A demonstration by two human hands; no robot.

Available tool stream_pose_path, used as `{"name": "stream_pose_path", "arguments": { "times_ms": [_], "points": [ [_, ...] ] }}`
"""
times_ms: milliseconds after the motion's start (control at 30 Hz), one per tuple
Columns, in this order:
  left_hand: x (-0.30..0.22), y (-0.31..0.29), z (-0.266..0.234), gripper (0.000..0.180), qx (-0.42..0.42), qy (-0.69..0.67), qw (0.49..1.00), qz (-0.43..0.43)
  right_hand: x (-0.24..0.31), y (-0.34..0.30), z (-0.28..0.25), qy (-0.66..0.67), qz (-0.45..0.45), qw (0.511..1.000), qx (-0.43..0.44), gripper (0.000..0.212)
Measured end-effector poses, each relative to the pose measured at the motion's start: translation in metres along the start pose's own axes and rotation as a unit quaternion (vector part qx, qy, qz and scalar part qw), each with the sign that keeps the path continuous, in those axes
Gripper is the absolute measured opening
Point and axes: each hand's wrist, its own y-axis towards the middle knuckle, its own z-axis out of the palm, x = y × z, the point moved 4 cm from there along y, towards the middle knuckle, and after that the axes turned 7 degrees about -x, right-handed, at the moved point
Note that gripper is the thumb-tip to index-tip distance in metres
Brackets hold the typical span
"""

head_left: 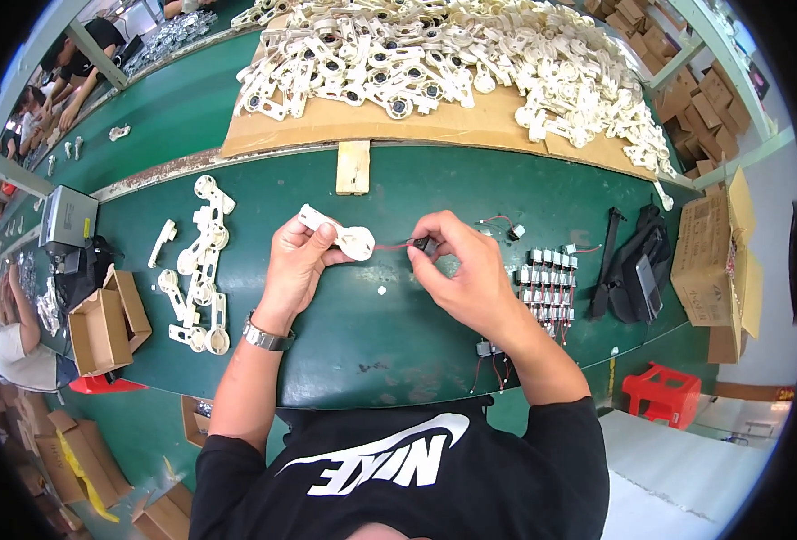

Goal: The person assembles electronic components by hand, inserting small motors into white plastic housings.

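Observation:
My left hand (298, 261) grips a white plastic housing (355, 243), a round cup with a flat arm, between thumb and fingers. A thin red wire (393, 246) runs from the housing's round end across to my right hand (463, 270). There, thumb and forefinger pinch a small black part (424, 245) at the wire's end; its exact kind is too small to make out. The two hands are apart over the green table (326, 360). Right of my right hand stand rows of small wired motors (547, 283), and one loose motor (516, 232) lies behind them.
White housings (205, 270) lie in a cluster at left. Beyond, a big heap of white parts (434, 63) rests on cardboard (326, 135). A wooden block (353, 168), a black bag (637, 274), cartons (709, 261), an open box (101, 328) and a red stool (664, 393) surround me.

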Motion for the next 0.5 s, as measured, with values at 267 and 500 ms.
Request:
{"name": "stream_pose_path", "arguments": {
  "times_ms": [267,500],
  "points": [
    [-0.008,-0.007,0.019,0.023,-0.103,0.065,0.993,-0.004,-0.001,-0.007,0.014,-0.062,-0.003,0.998,-0.012,0.021],
    [-0.004,-0.013,0.026,0.024,-0.108,0.076,0.991,0.004,-0.009,-0.013,0.024,-0.059,0.011,0.998,0.029,0.022]
  ]
}}
